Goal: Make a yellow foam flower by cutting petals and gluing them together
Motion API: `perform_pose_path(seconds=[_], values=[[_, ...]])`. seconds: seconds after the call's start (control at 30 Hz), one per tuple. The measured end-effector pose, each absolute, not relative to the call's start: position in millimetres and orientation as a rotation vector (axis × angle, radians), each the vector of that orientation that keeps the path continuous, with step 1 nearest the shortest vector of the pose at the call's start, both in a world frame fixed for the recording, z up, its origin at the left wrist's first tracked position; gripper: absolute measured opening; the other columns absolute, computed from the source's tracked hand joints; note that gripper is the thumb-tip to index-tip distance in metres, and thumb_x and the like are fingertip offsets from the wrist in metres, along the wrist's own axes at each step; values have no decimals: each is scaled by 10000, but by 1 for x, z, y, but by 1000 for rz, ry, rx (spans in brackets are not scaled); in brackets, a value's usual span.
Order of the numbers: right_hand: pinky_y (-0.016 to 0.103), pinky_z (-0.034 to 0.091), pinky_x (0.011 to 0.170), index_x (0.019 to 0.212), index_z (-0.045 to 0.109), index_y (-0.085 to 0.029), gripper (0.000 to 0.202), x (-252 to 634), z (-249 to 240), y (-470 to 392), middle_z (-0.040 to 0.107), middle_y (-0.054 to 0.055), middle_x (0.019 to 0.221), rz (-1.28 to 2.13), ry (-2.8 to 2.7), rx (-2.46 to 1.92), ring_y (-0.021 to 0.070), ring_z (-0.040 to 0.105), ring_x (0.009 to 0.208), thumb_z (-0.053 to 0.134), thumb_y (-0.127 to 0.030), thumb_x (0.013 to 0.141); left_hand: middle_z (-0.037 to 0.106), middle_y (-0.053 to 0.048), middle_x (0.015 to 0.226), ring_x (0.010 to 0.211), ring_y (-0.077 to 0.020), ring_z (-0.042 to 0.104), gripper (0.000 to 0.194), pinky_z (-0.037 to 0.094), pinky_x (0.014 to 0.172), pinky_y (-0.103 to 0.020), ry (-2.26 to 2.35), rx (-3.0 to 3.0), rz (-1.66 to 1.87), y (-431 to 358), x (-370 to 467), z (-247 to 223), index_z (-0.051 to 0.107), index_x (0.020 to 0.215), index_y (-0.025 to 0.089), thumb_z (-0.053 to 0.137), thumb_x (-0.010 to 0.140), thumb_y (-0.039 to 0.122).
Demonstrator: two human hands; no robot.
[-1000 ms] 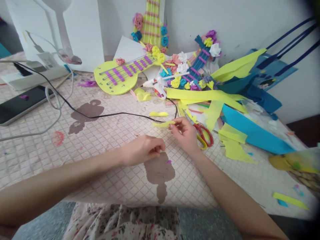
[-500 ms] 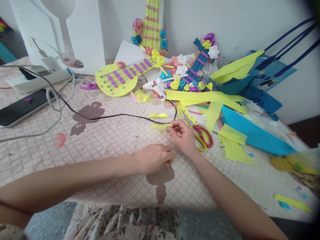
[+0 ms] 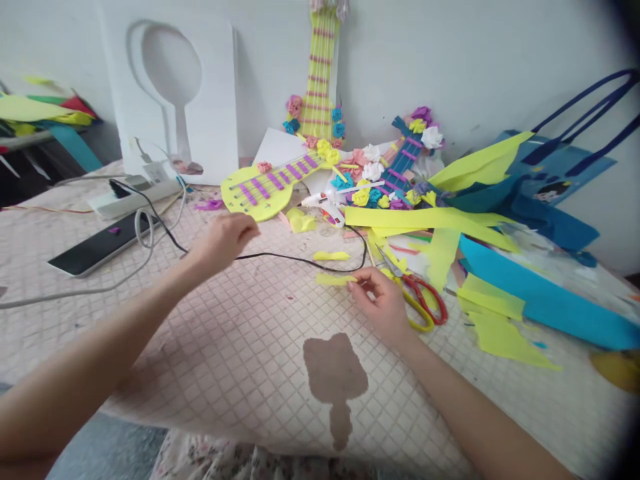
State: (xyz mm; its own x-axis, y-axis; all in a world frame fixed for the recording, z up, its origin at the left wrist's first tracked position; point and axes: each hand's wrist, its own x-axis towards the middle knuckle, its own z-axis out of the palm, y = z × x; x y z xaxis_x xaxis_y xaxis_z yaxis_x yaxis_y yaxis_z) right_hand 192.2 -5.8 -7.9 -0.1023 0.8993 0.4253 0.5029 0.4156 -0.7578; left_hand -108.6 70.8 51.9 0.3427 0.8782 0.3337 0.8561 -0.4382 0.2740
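Note:
My right hand [image 3: 380, 303] pinches the end of a small yellow crepe paper strip [image 3: 333, 279] just above the table. Scissors with red and yellow handles [image 3: 425, 300] lie beside that hand, blades pointing away. Over the black cord [image 3: 273, 255], my left hand [image 3: 225, 243] is raised with its fingers curled together; whatever they may hold is hidden. Close beyond it lies a yellow paper guitar [image 3: 260, 193] with purple bars across its strings. A second yellow strip [image 3: 331, 256] rests a little farther back.
A white glue gun [image 3: 327, 205] lies among paper flowers near a blue paper guitar [image 3: 403, 163]. Yellow paper [image 3: 430, 217] and a blue sheet [image 3: 540, 287] spread to the right. At left are a phone [image 3: 100, 247], a power strip [image 3: 130, 197] and a grey cable [image 3: 90, 293].
My left hand has left the spot beside my right hand and moved forward and left, towards the yellow guitar. My right hand still holds the strip. The view has shifted.

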Motion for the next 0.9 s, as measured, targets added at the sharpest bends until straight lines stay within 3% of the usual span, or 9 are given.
perform_pose_path(seconds=[0.17,0.33,0.43,0.5,0.57,0.7,0.9], values=[[266,495,668,832,566,-211,27,191,-10,-7,623,7,767,549,-1766,-1210,143,594,705,544,-200,821,672,-116,1026,893,-226,573,389,403,801,-295,2026,2405,368,108,-162,53,607,1125,71,534,760,184],[276,497,679,842,565,-210,31,191,-10,-7,622,10,776,556,-1775,-1210,143,590,707,545,-194,825,651,-118,944,852,-226,542,307,419,803,-343,2181,2334,441,109,-163,54,649,849,92,487,845,353],[282,502,678,853,563,-213,42,191,-9,-8,618,14,797,572,-1787,-1183,143,588,717,544,-186,827,594,-103,1104,981,-223,511,253,398,905,-381,1902,2482,675,101,-142,50,619,911,107,514,847,329],[287,507,675,858,561,-216,56,190,-9,-10,620,25,834,597,-1827,-1142,148,591,741,537,-176,827,544,-126,1203,1035,-226,513,423,412,910,-381,1574,2489,753,92,-123,46,516,1175,112,575,823,340],[282,507,651,862,559,-219,72,190,-8,-11,620,36,868,624,-1905,-1089,153,594,765,529,-164,827,549,-109,1223,1074,-227,518,577,427,910,-370,1183,2488,711,79,-100,42,467,1246,163,676,751,375],[273,491,642,862,548,-221,92,191,-5,-14,607,45,901,668,-2090,-1005,152,588,783,519,-140,829,516,-110,1246,1157,-243,464,602,386,982,-405,615,2543,482,44,-63,29,476,1242,201,723,712,343],[266,460,662,943,523,-218,238,193,-2,-18,553,50,959,719,-2309,-980,142,545,797,488,-39,791,560,-105,1080,1032,-224,496,331,400,929,-394,501,2540,555,19,-44,1,557,1065,162,667,758,221]])
